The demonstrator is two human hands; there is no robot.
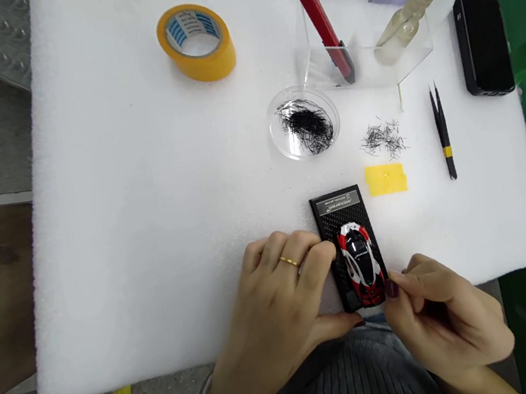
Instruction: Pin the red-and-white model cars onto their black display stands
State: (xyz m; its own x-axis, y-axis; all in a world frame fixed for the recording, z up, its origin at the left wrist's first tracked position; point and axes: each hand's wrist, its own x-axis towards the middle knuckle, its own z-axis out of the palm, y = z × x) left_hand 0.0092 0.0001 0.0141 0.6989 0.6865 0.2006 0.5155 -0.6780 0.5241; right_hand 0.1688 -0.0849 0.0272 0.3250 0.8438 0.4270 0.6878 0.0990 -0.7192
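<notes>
A small red, white and black toy car (360, 258) sits on a black base (332, 223) with a McLaren label, near the front edge of the white foam surface. My left hand (281, 292), with a gold ring, holds the base along its left side, fingers curled at its edge and thumb at its bottom end. At the car's lower right, my right hand (443, 312) is closed, with thumb and finger pinched together; whatever lies between them is too small to make out.
On the white foam table (147, 207) are a yellow tape roll (207, 61), a dish of black fibres (307, 127), loose fibres (383, 139), yellow tape piece (386, 179), tweezers (443, 132), a clear box (366, 65) holding a red knife (315, 10), and a black device (483, 43).
</notes>
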